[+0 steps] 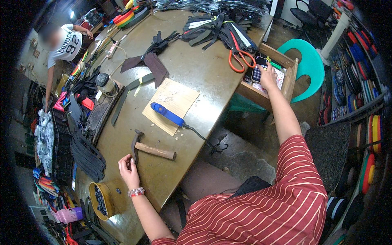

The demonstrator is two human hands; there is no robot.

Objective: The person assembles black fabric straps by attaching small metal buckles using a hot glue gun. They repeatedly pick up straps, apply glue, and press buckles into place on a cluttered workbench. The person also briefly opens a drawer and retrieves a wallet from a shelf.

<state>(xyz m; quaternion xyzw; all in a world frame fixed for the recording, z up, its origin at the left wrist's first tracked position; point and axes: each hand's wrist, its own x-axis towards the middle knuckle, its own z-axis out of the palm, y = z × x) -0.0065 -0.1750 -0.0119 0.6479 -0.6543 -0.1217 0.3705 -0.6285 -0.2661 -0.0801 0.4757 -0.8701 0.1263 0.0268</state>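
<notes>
My right hand (268, 76) reaches into an open wooden drawer (288, 79), its fingers on the right edge of a black calculator (256, 74). A white patterned item (279, 80) and green-capped pens (275, 65) lie beside the calculator. Scissors with orange handles (241, 60) rest on the table corner, close to the drawer. My left hand (129, 173), a beaded bracelet at its wrist, rests on the table with loosely bent fingers and nothing visible in them. Its fingertips are next to the head of a hammer (155, 150) with a wooden handle.
A blue corded tool (167, 114) lies on a wooden board (185, 96). Black strap bundles (85, 153) and a yellow tub of small dark parts (109, 200) line the left side. Behind the drawer is a green chair (312, 69). Another person (67, 45) stands at far left.
</notes>
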